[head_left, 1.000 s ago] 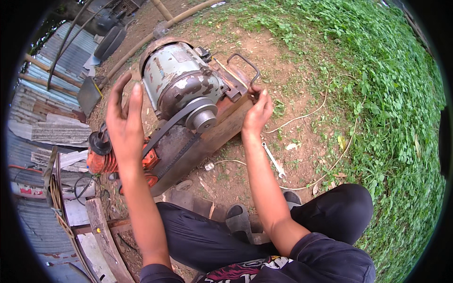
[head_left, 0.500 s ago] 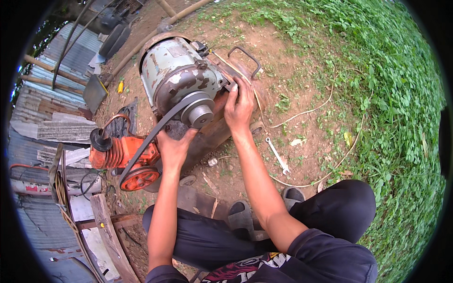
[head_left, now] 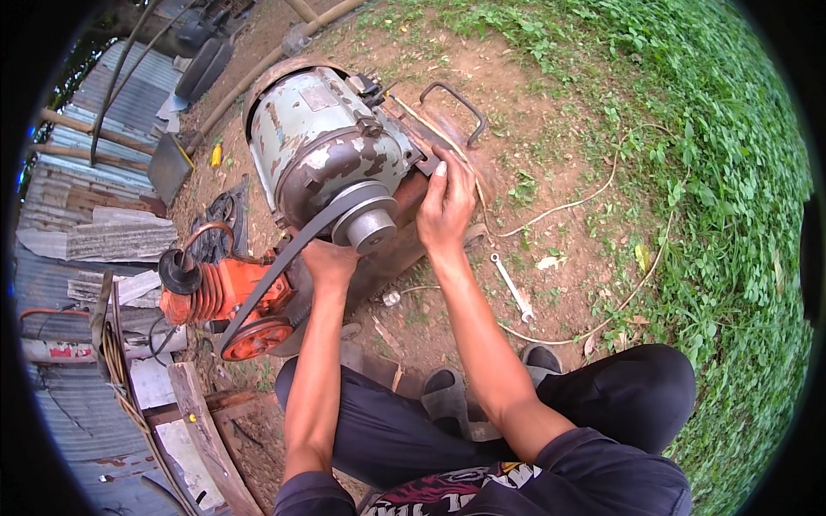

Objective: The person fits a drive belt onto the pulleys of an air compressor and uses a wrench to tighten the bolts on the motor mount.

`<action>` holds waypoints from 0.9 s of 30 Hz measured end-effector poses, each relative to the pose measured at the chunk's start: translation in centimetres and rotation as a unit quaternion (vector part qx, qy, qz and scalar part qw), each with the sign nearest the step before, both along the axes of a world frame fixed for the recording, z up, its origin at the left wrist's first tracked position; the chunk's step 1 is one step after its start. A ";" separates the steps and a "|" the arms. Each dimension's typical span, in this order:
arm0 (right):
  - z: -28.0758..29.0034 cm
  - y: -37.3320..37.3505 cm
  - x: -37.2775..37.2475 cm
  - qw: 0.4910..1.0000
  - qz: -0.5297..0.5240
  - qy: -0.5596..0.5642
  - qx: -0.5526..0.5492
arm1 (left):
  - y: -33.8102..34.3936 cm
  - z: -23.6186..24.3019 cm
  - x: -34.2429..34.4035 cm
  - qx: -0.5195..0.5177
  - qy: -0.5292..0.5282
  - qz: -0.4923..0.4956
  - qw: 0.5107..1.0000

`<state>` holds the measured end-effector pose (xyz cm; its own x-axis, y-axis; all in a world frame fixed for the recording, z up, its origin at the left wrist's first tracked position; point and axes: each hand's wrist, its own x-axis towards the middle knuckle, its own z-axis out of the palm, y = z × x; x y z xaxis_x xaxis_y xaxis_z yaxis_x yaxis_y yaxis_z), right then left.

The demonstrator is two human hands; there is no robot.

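A worn grey electric motor (head_left: 297, 129) with flaking paint sits on a brown metal tank (head_left: 387, 262). Its silver pulley (head_left: 370, 230) carries a black belt (head_left: 288, 254) running down to the red flywheel (head_left: 255, 339) of an orange compressor pump (head_left: 225, 290). My left hand (head_left: 331, 265) reaches in beneath the motor pulley, beside the belt; its fingers are hidden there. On the other side, my right hand (head_left: 447, 206) has its fingers bent around the corner of the motor's mounting foot, thumb up against the edge.
A combination wrench (head_left: 513, 288) lies on the dirt to the right, within a loop of pale cable (head_left: 594, 331). A bent metal handle (head_left: 465, 107) rises behind the tank. Corrugated sheets (head_left: 77, 404) and a wooden plank (head_left: 206, 439) line the left; green plants (head_left: 740, 258) cover the right.
My left hand has slid farther under the pulley, so its thumb and fingers are now hidden. The right hand stays at the mounting foot, slightly shifted. The view has moved a little.
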<state>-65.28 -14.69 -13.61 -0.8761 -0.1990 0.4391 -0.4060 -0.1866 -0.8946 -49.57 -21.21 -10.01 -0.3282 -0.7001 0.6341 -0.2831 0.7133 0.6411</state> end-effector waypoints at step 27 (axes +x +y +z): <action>0.8 0.6 1.3 0.999 0.034 -0.023 0.024 | -1.1 0.4 0.5 0.020 -0.055 -0.004 0.998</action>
